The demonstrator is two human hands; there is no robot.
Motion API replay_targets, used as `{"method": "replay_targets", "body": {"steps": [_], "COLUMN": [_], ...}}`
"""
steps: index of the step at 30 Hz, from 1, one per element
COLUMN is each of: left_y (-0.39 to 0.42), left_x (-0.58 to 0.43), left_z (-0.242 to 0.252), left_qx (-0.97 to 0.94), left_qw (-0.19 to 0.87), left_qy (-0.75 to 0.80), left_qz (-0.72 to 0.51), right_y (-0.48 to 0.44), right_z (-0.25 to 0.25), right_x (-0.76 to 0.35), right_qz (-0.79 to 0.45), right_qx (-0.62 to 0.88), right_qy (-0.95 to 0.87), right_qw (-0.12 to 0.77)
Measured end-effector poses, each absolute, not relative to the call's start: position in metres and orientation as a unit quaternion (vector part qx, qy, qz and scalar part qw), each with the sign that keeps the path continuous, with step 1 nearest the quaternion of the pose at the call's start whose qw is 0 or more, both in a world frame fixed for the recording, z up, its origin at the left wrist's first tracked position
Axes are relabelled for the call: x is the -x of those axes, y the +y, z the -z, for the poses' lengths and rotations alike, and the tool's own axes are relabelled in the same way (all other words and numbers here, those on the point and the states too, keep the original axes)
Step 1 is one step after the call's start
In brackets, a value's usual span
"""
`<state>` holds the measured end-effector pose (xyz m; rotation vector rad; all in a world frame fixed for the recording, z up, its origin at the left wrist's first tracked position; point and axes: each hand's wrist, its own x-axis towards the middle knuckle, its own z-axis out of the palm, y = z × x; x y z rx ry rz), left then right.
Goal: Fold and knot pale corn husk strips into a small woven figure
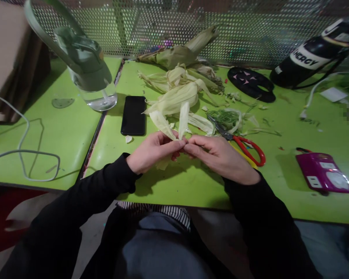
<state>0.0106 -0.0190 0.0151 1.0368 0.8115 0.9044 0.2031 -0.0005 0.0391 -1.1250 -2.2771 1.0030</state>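
Note:
Both my hands meet over the front of the green table (159,190). My left hand (155,151) pinches the lower end of pale corn husk strips (184,118), which stick up from the fingers in a V. Thumb and fingers of my right hand (216,153) press together at the same spot, touching the left fingertips; the exact grip there is partly hidden. Behind my hands lies a pile of corn husks (177,95). Red-handled scissors (253,151) lie beside my right hand, blades toward the husks. Green fibrous scraps (225,118) lie by the blades.
A black phone (133,115) lies left of the husks, near a green water bottle (90,77). To the right are a purple power socket (325,172), a black flat pad (251,83) and a black bottle (311,60). A perforated metal screen (235,31) borders the back.

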Motion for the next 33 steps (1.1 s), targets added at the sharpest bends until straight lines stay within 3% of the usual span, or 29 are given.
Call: {"method": "replay_targets", "body": {"steps": [9,13,17,22,29,33], "left_y": [-0.013,-0.01,-0.011,-0.016,-0.021,-0.025], "left_x": [-0.003,0.002,0.002,-0.005,-0.011,-0.015], "left_z": [-0.027,-0.026,-0.025,-0.028,-0.022,-0.014], "left_qx": [-0.545,-0.532,-0.541,-0.598,-0.578,-0.546], "left_qw": [0.602,0.633,0.663,0.654,0.651,0.683], "left_qy": [0.437,0.427,0.381,0.357,0.376,0.365], "left_qz": [-0.387,-0.368,-0.35,-0.295,-0.32,-0.32], "right_y": [-0.001,0.0,0.004,0.001,-0.008,-0.004], "right_z": [-0.046,-0.042,-0.036,-0.029,-0.016,-0.017], "right_x": [-0.211,-0.211,-0.209,-0.201,-0.192,-0.193], "right_qz": [-0.321,-0.315,-0.278,-0.339,-0.388,-0.375], "right_qx": [0.38,0.405,0.443,0.448,0.452,0.46], "right_qy": [-0.842,-0.829,-0.798,-0.755,-0.662,-0.682], "right_qw": [0.206,0.224,0.299,0.337,0.455,0.428]}}
